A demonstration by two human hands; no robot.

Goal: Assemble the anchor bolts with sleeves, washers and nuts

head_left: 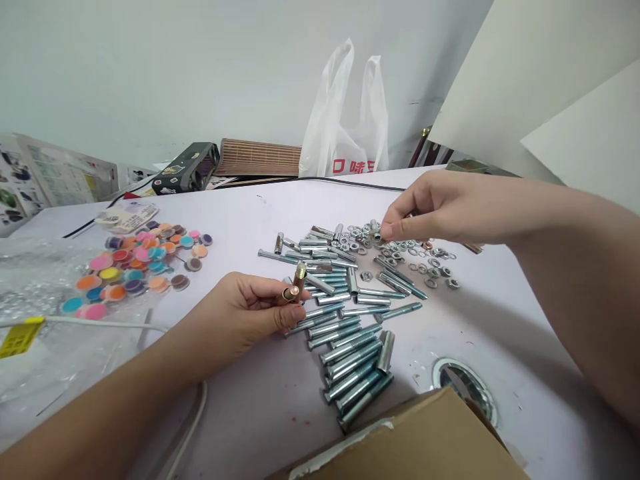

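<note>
My left hand [250, 303] is closed on an upright copper-coloured threaded piece [299, 275] and a short copper-coloured tube [291, 293]. Beside it, silver bolts [350, 350] and metal sleeves [385, 351] lie in loose rows across the table's middle. My right hand [425, 207] reaches over a spread of nuts and washers [435, 267]. Its thumb and fingertip pinch a small metal nut [377, 236] at the left side of that spread. Something dark and coppery shows under the curled fingers, too small to name.
A cardboard box [410, 440] fills the near edge, with a round shiny lid [465, 387] beyond it. Colourful paint pots [135, 257] and clear plastic wrap [50, 300] lie left. A white cable [125, 325] crosses there. A plastic bag [345, 120] stands behind.
</note>
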